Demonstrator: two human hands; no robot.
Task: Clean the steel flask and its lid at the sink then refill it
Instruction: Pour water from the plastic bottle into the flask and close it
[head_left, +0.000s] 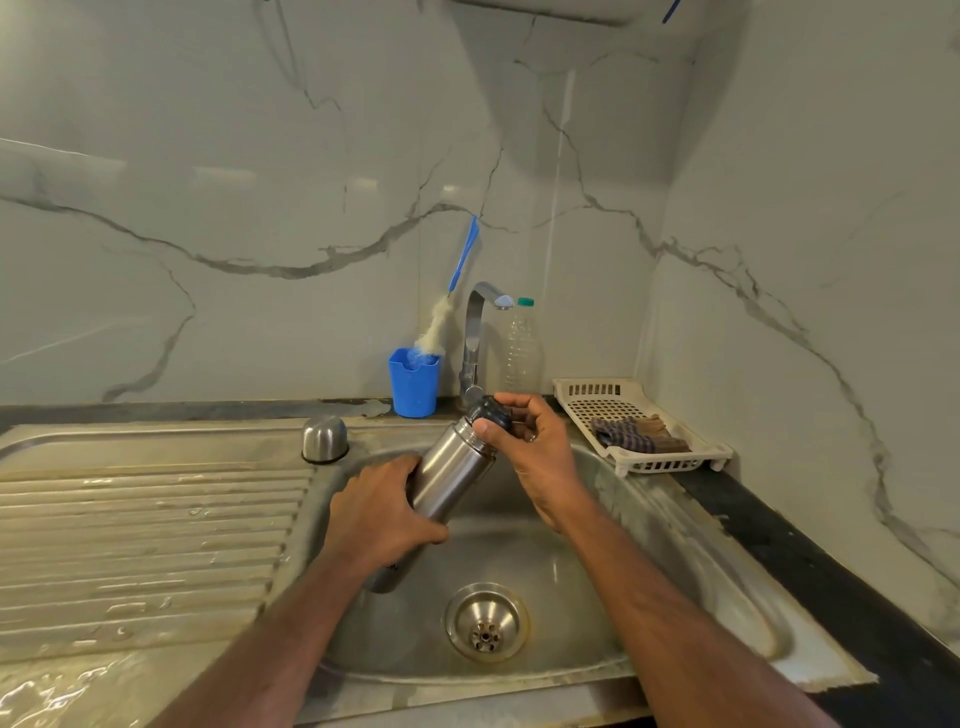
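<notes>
A cylindrical brushed-steel flask (447, 480) is held tilted over the round basin of a stainless-steel sink (675, 530), its mouth raised toward the chrome tap (475, 332). The flask's lower body is gripped by the left hand (382, 512), with the fingers curled round it. The dark stopper (491, 410) at the flask's mouth is gripped by the right hand (530, 447), its fingers and thumb closed round it. A domed steel cup lid (324, 439) is set upside down on the sink's rim, left of the flask and well apart from it. A round steel drain strainer (487, 621) is seen in the basin below the flask.

Left of the basin, the ribbed draining board (140, 540) is wet and streaked. Behind the sink, just left of the tap, a blue plastic cup (414, 384) is stood, with a blue-handled bottle brush (457, 291) leaning in it. A clear plastic bottle with a green cap (521, 345) is stood just right of the tap. Right of the sink, on the dark tabletop (779, 530), a cream slotted plastic tray (597, 400) is placed, with a checked cloth (636, 434) laid in it. The corner is lined with white marble-veined wall panels (260, 208).
</notes>
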